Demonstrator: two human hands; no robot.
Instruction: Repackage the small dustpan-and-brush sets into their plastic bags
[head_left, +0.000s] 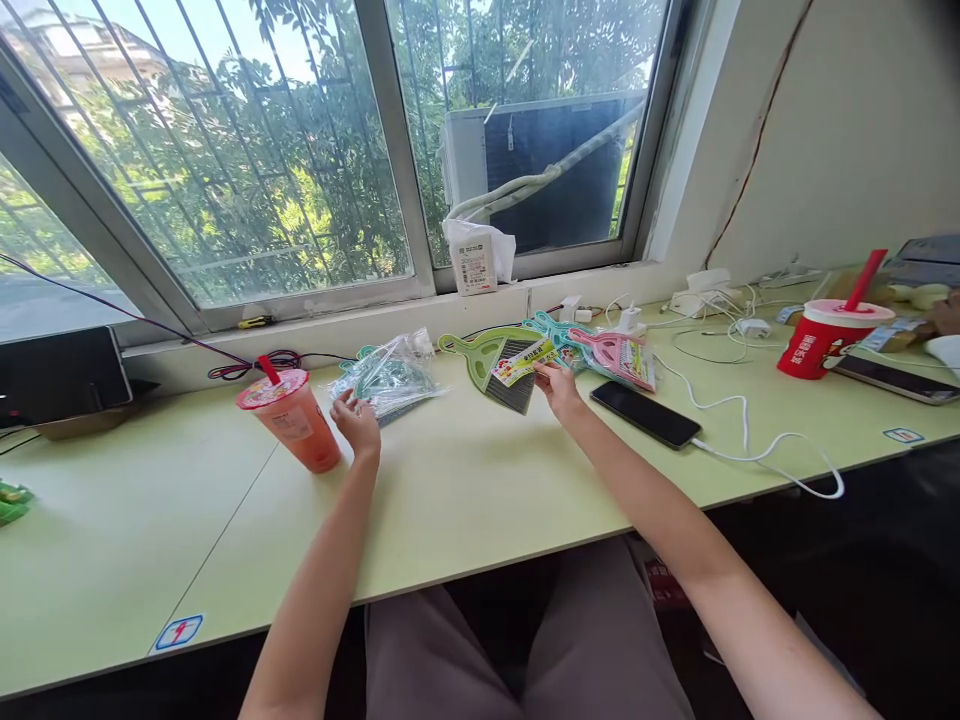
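My right hand (pixel 559 388) pinches the lower right side of a green mini dustpan and brush set (pixel 480 362), at its grey bristles and printed label card. The set's handle points left, and it is tilted up above the table. Beside the clear plastic bags (pixel 390 375), my left hand (pixel 358 424) has loosely bent fingers set apart, with no object visible in them. Whether its fingertips touch the bags I cannot tell. Right of the green set lie a pink dustpan and brush set (pixel 616 355) and turquoise ones (pixel 551 325), partly covered.
A lidded cup of red drink (pixel 300 425) stands just left of my left hand. A black phone (pixel 646 412) with a white cable (pixel 746 440) lies right of my right forearm. Farther right are a red cup (pixel 821 345) and another phone (pixel 896 380). A tissue pack (pixel 474 265) sits on the sill.
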